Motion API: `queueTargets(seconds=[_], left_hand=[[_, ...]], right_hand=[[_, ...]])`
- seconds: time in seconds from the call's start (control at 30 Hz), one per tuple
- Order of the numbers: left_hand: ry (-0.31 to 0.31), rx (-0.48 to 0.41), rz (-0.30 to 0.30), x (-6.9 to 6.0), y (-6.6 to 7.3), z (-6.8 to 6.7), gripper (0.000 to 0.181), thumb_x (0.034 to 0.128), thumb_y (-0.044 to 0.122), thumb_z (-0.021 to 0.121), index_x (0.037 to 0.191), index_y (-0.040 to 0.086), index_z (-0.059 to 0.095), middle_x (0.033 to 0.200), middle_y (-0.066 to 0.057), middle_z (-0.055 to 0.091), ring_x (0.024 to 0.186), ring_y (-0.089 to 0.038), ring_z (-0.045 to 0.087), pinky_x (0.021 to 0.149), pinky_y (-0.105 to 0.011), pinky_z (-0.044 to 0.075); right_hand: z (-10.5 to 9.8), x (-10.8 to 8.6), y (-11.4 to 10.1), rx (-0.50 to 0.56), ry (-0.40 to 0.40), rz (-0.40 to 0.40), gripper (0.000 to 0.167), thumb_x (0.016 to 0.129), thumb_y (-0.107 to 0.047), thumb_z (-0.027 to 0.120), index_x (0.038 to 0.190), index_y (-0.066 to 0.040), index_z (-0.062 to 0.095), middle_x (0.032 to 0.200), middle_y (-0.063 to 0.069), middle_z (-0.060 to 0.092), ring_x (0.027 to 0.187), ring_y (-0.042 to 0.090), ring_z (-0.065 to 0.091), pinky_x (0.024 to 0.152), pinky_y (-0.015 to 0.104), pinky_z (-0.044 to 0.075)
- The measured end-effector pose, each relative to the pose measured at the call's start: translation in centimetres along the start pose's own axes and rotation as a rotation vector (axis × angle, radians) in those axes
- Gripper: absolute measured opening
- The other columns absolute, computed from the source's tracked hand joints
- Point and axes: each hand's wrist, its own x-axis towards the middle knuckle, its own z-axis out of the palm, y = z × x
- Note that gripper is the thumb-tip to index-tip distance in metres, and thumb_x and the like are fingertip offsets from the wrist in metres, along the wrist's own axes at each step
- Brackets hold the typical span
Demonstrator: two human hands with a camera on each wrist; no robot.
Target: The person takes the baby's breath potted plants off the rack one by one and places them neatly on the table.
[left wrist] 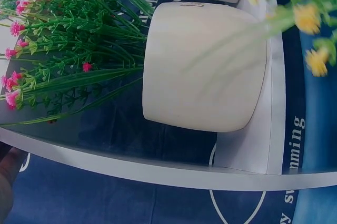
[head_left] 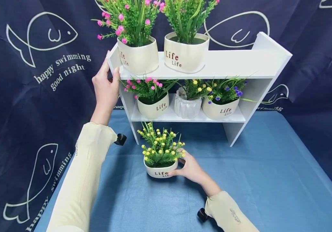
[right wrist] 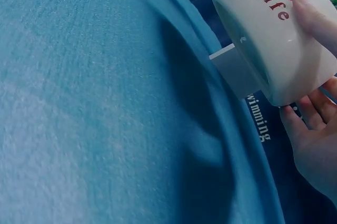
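Note:
My right hand (head_left: 193,168) holds a cream "Life" flowerpot (head_left: 154,172) of yellow flowers (head_left: 160,146) by its right side, thumb on the front, fingers round the side and back. In the right wrist view, the pot (right wrist: 268,29) is tilted in the frame and its underside stands clear of the blue cloth. At the upper left, my left hand (head_left: 106,85) grips the side panel of a white two-tier shelf (head_left: 232,62), thumb in front and fingers behind. Only a dark bit of that hand (left wrist: 6,182) enters the left wrist view, beside the panel edge.
Two cream pots (head_left: 186,56) with pink flowers stand on the top tier. The lower tier bears a pink-flowered pot (head_left: 153,106), a pale ribbed pot (head_left: 187,108) with yellow flowers and a purple-flowered pot (head_left: 221,108). Blue cloth (head_left: 285,180) covers the table; a dark fish-print curtain (head_left: 67,19) hangs behind.

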Motion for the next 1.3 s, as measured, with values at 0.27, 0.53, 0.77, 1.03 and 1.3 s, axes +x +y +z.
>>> queueTargets(seconds=[0.27, 0.53, 0.77, 1.03, 1.3], left_hand=[[0.002, -0.003, -0.005, 0.0, -0.1, 0.0, 0.046, 0.0953, 0.01, 0.056, 0.141, 0.012, 0.051, 0.139, 0.0, 0.057, 0.122, -0.007, 0.057, 0.096, -0.029, 0.053], [0.015, -0.014, 0.002, 0.1, -0.2, 0.3, 0.046, 0.0947, 0.01, 0.056, 0.141, 0.011, 0.052, 0.137, -0.003, 0.059, 0.121, -0.009, 0.058, 0.097, -0.026, 0.051], [0.002, -0.018, -0.008, 0.0, -0.3, 0.2, 0.046, 0.0961, 0.011, 0.056, 0.141, 0.012, 0.051, 0.137, -0.002, 0.06, 0.12, -0.008, 0.059, 0.093, -0.031, 0.054], [-0.004, -0.022, -0.019, 0.1, -0.3, 0.1, 0.045, 0.096, 0.011, 0.055, 0.14, 0.015, 0.052, 0.136, 0.0, 0.06, 0.121, -0.005, 0.058, 0.093, -0.03, 0.054], [-0.007, -0.034, -0.016, 0.0, -0.4, 0.2, 0.045, 0.0964, 0.011, 0.055, 0.141, 0.013, 0.051, 0.136, -0.002, 0.061, 0.121, -0.007, 0.059, 0.091, -0.033, 0.055]], right_hand=[[1.2, 1.0, 0.4, 0.013, -0.025, 0.037, 0.086, 0.065, -0.012, 0.089, 0.139, -0.001, 0.047, 0.145, 0.017, 0.045, 0.135, 0.033, 0.044, 0.109, 0.037, 0.04], [2.3, 1.8, 0.2, 0.009, -0.064, 0.029, 0.083, 0.068, -0.014, 0.088, 0.139, -0.001, 0.046, 0.146, 0.018, 0.042, 0.136, 0.033, 0.043, 0.107, 0.034, 0.042], [3.3, 2.3, 0.5, -0.01, -0.108, -0.009, 0.083, 0.068, -0.014, 0.088, 0.139, -0.001, 0.046, 0.145, 0.017, 0.042, 0.134, 0.033, 0.044, 0.107, 0.035, 0.042], [3.9, 2.6, 0.6, -0.167, -0.119, 0.002, 0.087, 0.067, -0.023, 0.089, 0.14, -0.001, 0.045, 0.144, 0.017, 0.044, 0.135, 0.033, 0.043, 0.11, 0.041, 0.041], [4.0, 2.4, 0.7, -0.214, -0.107, 0.036, 0.077, 0.064, -0.024, 0.09, 0.129, -0.003, 0.055, 0.139, 0.016, 0.052, 0.132, 0.034, 0.047, 0.114, 0.051, 0.035]])
